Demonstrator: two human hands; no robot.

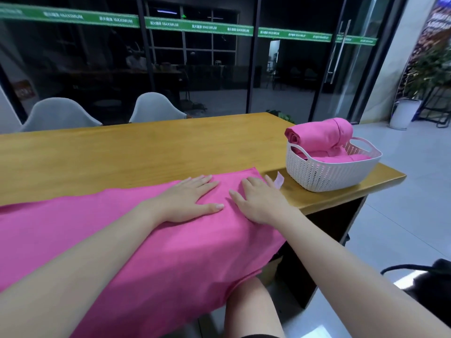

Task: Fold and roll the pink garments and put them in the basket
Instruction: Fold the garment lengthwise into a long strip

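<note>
Spread flat along the near edge of the wooden table [146, 147], pink garment [117, 240] draping over the front, a pale tag [279, 179] at its right end. Pressed on it side by side, fingers straight and gripping nothing: left hand [190, 198], right hand [258, 201]. Farther right on the table corner, white basket [327, 172] holding rolled pink garments [322, 136].

There were two hands, the left hand [192, 198] and the right hand [261, 198], both lying flat on one spread pink garment [146, 240]. One white basket [329, 172] stood on the single worktop [122, 152], holding at least two rolled pink garments [319, 135]. Two pale chairs [156, 108] stood behind. One small tag [279, 180] showed beside the cloth.
</note>
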